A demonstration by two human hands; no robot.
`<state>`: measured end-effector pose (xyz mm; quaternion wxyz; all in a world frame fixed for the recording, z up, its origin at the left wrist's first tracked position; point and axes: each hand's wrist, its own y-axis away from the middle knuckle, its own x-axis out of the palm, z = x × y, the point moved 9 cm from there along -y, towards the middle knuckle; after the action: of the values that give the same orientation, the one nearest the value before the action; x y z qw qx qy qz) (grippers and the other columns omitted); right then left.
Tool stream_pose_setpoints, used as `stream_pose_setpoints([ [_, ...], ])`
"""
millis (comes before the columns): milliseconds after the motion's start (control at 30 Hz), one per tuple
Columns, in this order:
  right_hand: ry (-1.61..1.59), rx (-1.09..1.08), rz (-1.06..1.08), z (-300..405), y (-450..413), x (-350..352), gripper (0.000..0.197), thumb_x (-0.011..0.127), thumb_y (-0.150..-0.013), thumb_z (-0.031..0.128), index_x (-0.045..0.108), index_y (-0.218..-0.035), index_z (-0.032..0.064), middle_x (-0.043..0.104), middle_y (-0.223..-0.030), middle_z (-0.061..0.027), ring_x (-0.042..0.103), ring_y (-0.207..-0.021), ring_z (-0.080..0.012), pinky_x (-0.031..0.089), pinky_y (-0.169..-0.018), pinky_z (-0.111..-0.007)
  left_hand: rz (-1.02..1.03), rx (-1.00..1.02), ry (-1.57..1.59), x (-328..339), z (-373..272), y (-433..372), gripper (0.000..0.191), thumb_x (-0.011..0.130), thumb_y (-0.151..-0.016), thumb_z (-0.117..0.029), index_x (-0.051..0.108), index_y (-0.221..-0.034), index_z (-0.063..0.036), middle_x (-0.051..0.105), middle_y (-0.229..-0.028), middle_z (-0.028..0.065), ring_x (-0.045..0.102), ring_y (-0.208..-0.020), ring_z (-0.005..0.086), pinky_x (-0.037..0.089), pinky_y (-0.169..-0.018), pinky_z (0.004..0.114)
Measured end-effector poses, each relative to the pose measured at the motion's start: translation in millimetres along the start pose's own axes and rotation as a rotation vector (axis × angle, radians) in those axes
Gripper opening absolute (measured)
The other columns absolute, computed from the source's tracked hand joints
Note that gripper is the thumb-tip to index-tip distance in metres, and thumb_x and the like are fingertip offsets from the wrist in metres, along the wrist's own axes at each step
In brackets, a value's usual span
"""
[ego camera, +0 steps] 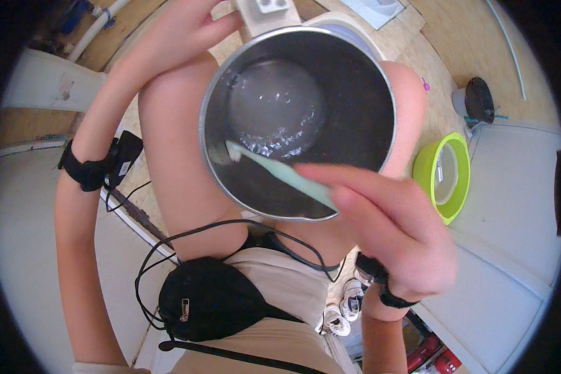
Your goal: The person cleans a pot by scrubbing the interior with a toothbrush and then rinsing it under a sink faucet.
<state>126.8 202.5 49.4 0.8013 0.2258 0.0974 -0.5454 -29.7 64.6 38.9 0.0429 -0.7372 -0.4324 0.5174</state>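
Note:
A round metal pot with a dark inside point(355, 93) is tilted towards me above my thighs, with a little clear water and bubbles at its bottom. My right hand point(392, 219) grips a pale green toothbrush point(290, 176), its bristles against or close to the pot's inner wall at the lower left. At the top, my left hand point(205, 32) is beside a whitish plastic part point(269, 21) behind the pot; its fingertips are partly cut off and hidden, so its hold cannot be told. A rounded whitish rim point(346, 18) shows behind the pot.
A lime green basin point(430, 163) stands at right, near a small pail with a dark top point(479, 100). Sneakers point(352, 299) lie below on the floor. A black pouch point(210, 299) with looping black cable point(205, 226) rests on my lap. White panels stand on both sides.

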Motion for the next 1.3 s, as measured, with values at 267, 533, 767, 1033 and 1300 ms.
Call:
stream_pose_setpoints([
  [267, 0.721, 0.123, 0.320, -36, -57, 49, 0.026, 0.047, -0.088, 0.016, 0.063, -0.100, -0.0020, 0.062, -0.087, -0.0227, 0.059, -0.082, -0.0387, 0.047, -0.075, -0.043, -0.048, 0.058, 0.093, 9, 3, -12, 0.044, 0.056, -0.076, -0.009, 0.049, -0.119, 0.0008, 0.058, -0.109, 0.0201, 0.056, -0.105, 0.0328, 0.043, -0.091, 0.036],
  [533, 0.711, 0.282, 0.479, -16, -46, 4, 0.025, 0.049, -0.086, 0.018, 0.066, -0.091, 0.0003, 0.063, -0.084, -0.0220, 0.060, -0.081, -0.0383, 0.048, -0.075, -0.044, -0.037, 0.092, 0.121, 0, -8, -17, 0.039, 0.056, -0.077, -0.008, 0.048, -0.115, 0.0004, 0.058, -0.103, 0.0218, 0.056, -0.099, 0.0371, 0.044, -0.085, 0.039],
  [767, 0.970, 0.249, 0.473, -42, -86, 40, 0.026, 0.054, -0.084, 0.016, 0.066, -0.102, 0.0014, 0.064, -0.087, -0.0205, 0.061, -0.082, -0.0375, 0.048, -0.077, -0.040, -0.023, 0.092, 0.234, 7, 1, -23, 0.036, 0.054, -0.075, -0.005, 0.050, -0.110, -0.0006, 0.058, -0.100, 0.0223, 0.057, -0.096, 0.0379, 0.045, -0.082, 0.039],
  [1033, 0.491, -0.010, 0.113, -30, -105, 21, 0.023, 0.066, -0.081, 0.018, 0.068, -0.095, -0.0002, 0.065, -0.082, -0.0208, 0.065, -0.072, -0.0260, 0.050, -0.063, -0.032, -0.046, 0.175, 0.248, 7, 0, -26, 0.034, 0.055, -0.076, -0.005, 0.050, -0.110, -0.0013, 0.058, -0.099, 0.0213, 0.057, -0.096, 0.0360, 0.045, -0.083, 0.039],
  [1300, 0.758, -0.263, -0.242, -14, -109, 19, 0.025, 0.060, -0.085, 0.024, 0.067, -0.081, 0.0000, 0.061, -0.068, -0.0196, 0.061, -0.069, -0.0347, 0.049, -0.069, -0.041, -0.037, 0.133, 0.198, 3, -1, -26, 0.027, 0.055, -0.079, -0.008, 0.049, -0.104, -0.0015, 0.057, -0.094, 0.0214, 0.056, -0.092, 0.0375, 0.045, -0.079, 0.041],
])
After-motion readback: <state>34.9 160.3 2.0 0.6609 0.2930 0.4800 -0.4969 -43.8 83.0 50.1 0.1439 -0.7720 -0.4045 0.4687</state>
